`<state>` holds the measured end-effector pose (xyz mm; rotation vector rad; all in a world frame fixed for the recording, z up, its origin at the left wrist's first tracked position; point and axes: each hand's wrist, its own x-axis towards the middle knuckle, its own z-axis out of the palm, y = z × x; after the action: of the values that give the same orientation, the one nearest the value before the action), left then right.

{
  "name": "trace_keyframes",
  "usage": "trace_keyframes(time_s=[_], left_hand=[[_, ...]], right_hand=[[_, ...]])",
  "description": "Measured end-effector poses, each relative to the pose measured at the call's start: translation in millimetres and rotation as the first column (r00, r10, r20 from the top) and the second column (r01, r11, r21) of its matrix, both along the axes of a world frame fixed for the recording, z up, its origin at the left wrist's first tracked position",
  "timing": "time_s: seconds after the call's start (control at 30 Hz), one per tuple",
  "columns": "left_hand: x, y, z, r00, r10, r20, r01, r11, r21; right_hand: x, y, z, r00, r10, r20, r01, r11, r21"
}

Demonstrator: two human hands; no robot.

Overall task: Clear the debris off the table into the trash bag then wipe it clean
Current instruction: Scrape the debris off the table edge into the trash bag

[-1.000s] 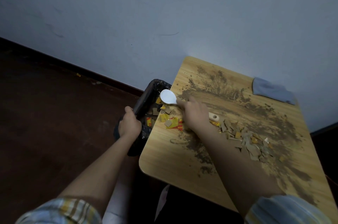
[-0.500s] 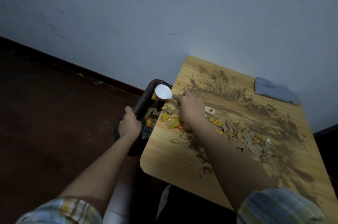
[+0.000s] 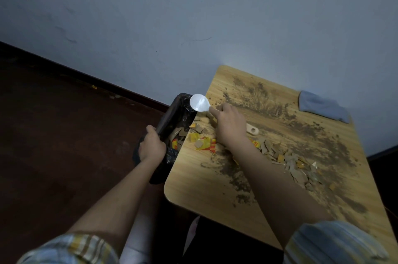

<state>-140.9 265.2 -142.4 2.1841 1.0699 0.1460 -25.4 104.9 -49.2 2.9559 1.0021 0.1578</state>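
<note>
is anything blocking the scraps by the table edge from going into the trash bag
Nothing visible does. The yellow and brown scraps lie at the table edge right beside the open trash bag, which the left hand holds against it.

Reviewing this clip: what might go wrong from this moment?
1. The left hand holds the trash bag only at its near rim, so scraps swept across the table edge may miss the opening.
2. The raised white spatula in the right hand could flick dirt onto the floor.
</note>
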Motion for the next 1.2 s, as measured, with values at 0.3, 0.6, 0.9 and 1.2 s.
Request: trace_keyframes(time_s=[0.3,0.6,0.9,1.2], left_hand=[[-5,-3,-5,1.000,0.004,-0.011,-0.004,1.000,-0.011],[-4,-12,-6,1.000,0.010,-0.023,-0.011,1.000,-0.023],[2,-23,-5,1.000,-0.012,-0.014,0.011,0.998,-0.059],[1,-26,-6,1.000,-0.026,-0.009,0.026,0.998,-0.062]], right_hand=[[1,-38,9,0.969,-0.189,-0.159,0.209,0.971,0.116],[-11,-113,15,0.901,-0.388,-0.194,0.408,0.910,0.070],[-4,-184,31,0.702,-0.695,-0.155,0.694,0.716,-0.072],[-10,-192,19,0.638,-0.759,-0.134,0.738,0.651,-0.178]])
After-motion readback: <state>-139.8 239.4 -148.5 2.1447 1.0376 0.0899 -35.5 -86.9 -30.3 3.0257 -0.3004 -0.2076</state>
